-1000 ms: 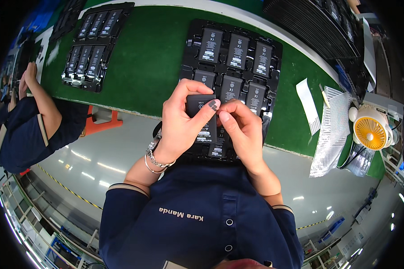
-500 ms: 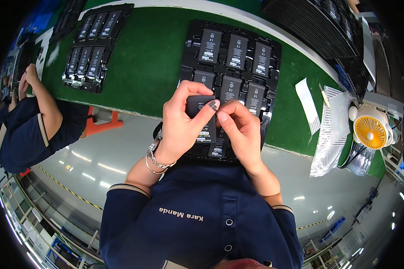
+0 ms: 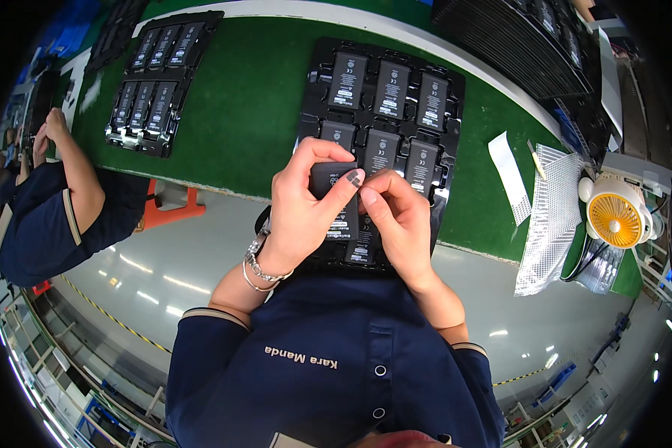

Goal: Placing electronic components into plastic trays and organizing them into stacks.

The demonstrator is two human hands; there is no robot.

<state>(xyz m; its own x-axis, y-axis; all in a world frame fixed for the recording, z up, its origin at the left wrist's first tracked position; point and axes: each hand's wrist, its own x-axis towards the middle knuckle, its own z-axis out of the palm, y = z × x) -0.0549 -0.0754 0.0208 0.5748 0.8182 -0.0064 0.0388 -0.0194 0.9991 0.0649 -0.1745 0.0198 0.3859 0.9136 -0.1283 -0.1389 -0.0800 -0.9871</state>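
Note:
My left hand (image 3: pixel 295 200) grips a flat black phone battery (image 3: pixel 323 179) with pale print, thumb across its face. Small dark square pieces (image 3: pixel 355 178) sit on that thumb's tip. Thumb and forefinger of my right hand (image 3: pixel 405 220) are pinched together at the battery's right edge, close to those pieces; whatever lies between these fingertips is too small to make out. Beneath both hands is a black plastic tray (image 3: pixel 455 104), its pockets holding rows of similar batteries (image 3: pixel 392 89). My hands hide part of the nearer rows.
On the green bench mat (image 3: pixel 257 82), another battery tray (image 3: pixel 173 82) lies to the left. At right are a white strip (image 3: pixel 508 175), a thin-handled tool (image 3: pixel 536 160), silvery bubble wrap (image 3: pixel 549 224) and a yellow-white fan (image 3: pixel 614 220). Stacked black trays (image 3: pixel 515 45) stand far right. A co-worker (image 3: pixel 67 209) is at left.
The view has shifted very slightly. Both hands keep nearly the same pose on the battery, with only a tiny movement of the fingertips.

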